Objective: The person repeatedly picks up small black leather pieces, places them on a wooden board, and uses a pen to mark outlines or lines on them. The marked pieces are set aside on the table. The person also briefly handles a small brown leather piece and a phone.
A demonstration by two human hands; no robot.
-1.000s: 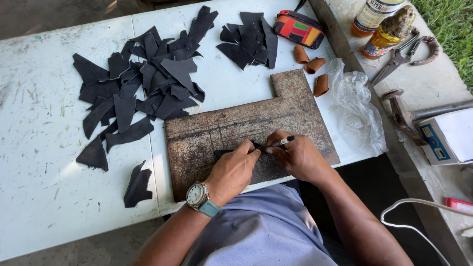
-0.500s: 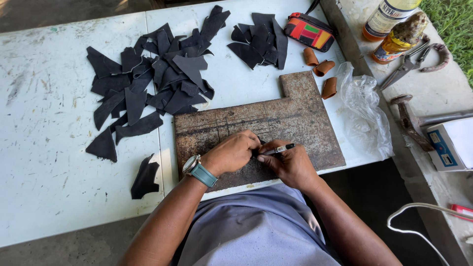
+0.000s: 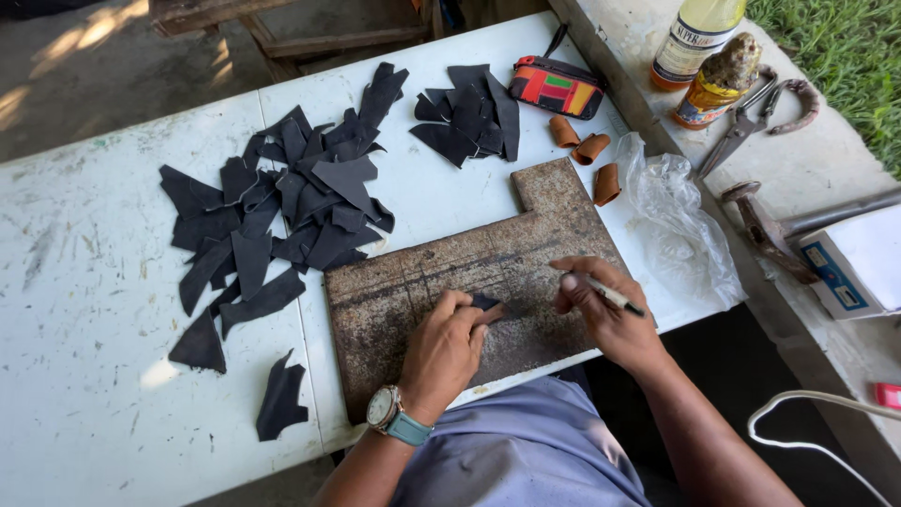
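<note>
L hand (image 3: 449, 345): wrist bent, fingers pinching small dark scrap (image 3: 484, 301) flat on the rusty board (image 3: 413, 282).
R hand (image 3: 608, 317): curled, gripping pen (image 3: 615, 298), just beside scrap.
Plastic bag (image 3: 690, 235): crumpled, contents unclear.
Far: striped pouch (image 3: 556, 86), zipped; two bottles (image 3: 699, 38).

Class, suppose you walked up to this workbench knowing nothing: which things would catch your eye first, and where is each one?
First, the two hands at the near edge: the left hand pins a small dark scrap to a worn cutting board, while the right hand holds a pen. Next, the big heap of dark leather offcuts spread over the white table to the left. Last, a bright striped pouch at the far edge.
</note>
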